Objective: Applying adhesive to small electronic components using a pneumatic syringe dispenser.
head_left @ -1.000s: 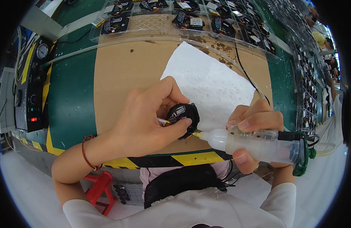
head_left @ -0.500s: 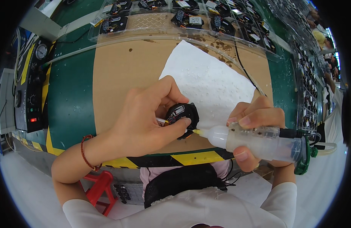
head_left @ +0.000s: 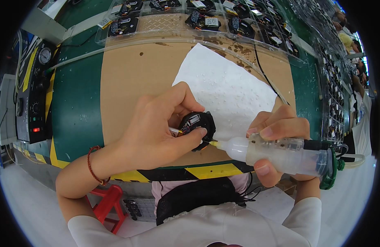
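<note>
My left hand (head_left: 161, 127) pinches a small round black electronic part (head_left: 200, 123) between thumb and fingers, above the near edge of the brown mat. Thin wires and a little silvery piece show on it, partly hidden by my fingers. Wrapped round a clear dispensing syringe (head_left: 276, 154) is my right hand (head_left: 282, 127). The syringe lies nearly level and has a white front end, a yellow tip and a green cap at the back. Its tip is at the lower right edge of the black part; whether it touches, I cannot tell.
White paper (head_left: 227, 90) with small droplets or blobs lies beyond my hands. At the far side stands a clear tray (head_left: 161, 22) of similar black parts. A black dispenser box (head_left: 33, 94) with gauge and dials is at left. A red stool (head_left: 109, 203) stands below the table.
The syringe and my right hand have shifted very slightly to the right. My left hand and the black part look unmoved.
</note>
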Demonstrator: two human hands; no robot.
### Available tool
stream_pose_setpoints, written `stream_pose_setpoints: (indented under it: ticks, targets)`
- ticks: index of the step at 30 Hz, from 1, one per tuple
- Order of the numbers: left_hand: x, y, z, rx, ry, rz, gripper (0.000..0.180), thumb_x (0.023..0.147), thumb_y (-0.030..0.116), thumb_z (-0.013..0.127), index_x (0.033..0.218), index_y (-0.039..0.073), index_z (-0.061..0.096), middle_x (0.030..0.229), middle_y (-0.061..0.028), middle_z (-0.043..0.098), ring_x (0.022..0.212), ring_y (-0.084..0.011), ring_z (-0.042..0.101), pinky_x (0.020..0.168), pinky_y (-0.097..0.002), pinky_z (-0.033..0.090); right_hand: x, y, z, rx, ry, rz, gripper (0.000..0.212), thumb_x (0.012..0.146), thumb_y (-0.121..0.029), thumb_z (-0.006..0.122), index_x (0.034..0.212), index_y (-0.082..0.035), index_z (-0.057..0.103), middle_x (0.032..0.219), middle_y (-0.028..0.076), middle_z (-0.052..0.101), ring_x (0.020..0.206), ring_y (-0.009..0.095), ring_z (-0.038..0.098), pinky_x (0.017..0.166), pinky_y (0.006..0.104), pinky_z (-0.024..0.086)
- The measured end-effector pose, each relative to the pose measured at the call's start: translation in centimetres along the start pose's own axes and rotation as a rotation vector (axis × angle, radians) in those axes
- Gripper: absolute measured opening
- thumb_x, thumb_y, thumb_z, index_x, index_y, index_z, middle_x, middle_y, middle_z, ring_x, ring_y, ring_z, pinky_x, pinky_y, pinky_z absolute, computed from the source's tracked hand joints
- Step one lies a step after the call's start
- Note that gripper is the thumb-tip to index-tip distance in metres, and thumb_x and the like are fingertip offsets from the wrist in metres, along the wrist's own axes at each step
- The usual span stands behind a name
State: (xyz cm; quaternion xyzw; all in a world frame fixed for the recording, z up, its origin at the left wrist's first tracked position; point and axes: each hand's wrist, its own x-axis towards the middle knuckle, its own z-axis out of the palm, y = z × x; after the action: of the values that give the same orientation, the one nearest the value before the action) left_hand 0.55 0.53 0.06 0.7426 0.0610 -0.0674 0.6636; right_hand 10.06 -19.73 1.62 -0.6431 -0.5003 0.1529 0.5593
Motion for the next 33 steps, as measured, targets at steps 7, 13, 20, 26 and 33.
stream_pose_setpoints:
  ticks: [7, 13, 20, 26, 33]
  targets:
    - [0.1, 0.5, 0.1, -0.018, 0.048, -0.014, 0.022, 0.07, 0.0, 0.063, 0.084, -0.005, 0.047, 0.069, -0.0117, 0.059, 0.065, -0.0114, 0.06, 0.056, -0.0244, 0.049, 0.0, 0.0, 0.0, -0.015, -0.012, -0.023, 0.043, 0.067, -0.021, 0.071, 0.095, -0.01, 0.042, 0.079, 0.006, 0.041, 0.064, 0.015, 0.048, 0.062, 0.031, 0.049]
    - [0.1, 0.6, 0.1, -0.02, 0.039, -0.027, 0.022, 0.07, 0.0, 0.063, 0.083, -0.005, 0.047, 0.069, -0.0119, 0.059, 0.065, -0.0121, 0.06, 0.056, -0.0246, 0.049, -0.1, 0.1, 0.0, -0.006, 0.009, -0.037, 0.043, 0.066, -0.02, 0.071, 0.095, -0.01, 0.041, 0.079, 0.006, 0.041, 0.064, 0.015, 0.048, 0.062, 0.0314, 0.049]
    - [0.1, 0.4, 0.1, -0.018, 0.04, -0.001, 0.022, 0.07, -0.001, 0.062, 0.084, -0.005, 0.047, 0.069, -0.0113, 0.059, 0.064, -0.0112, 0.06, 0.055, -0.0239, 0.048, -0.1, -0.1, -0.2, -0.028, -0.011, -0.01, 0.042, 0.067, -0.022, 0.071, 0.094, -0.01, 0.042, 0.079, 0.006, 0.041, 0.064, 0.016, 0.049, 0.06, 0.0315, 0.049]
    - [0.0, 0.6, 0.1, -0.011, 0.023, -0.012, 0.021, 0.07, -0.001, 0.062, 0.084, -0.005, 0.046, 0.067, -0.0101, 0.059, 0.062, -0.0089, 0.059, 0.052, -0.0221, 0.046, -0.4, -0.2, 0.0, 0.019, 0.148, 0.02, 0.042, 0.068, -0.024, 0.071, 0.095, -0.011, 0.042, 0.078, 0.007, 0.04, 0.066, 0.018, 0.049, 0.061, 0.0321, 0.046]
    - [0.1, 0.1, 0.1, -0.001, 0.018, 0.037, 0.022, 0.07, 0.0, 0.062, 0.084, -0.005, 0.046, 0.066, -0.0093, 0.059, 0.06, -0.0077, 0.057, 0.05, -0.0212, 0.044, 0.4, 0.8, -0.4, -0.051, 0.068, -0.182, 0.044, 0.068, -0.016, 0.074, 0.098, 0.001, 0.046, 0.075, 0.01, 0.046, 0.058, 0.017, 0.053, 0.051, 0.0244, 0.041]
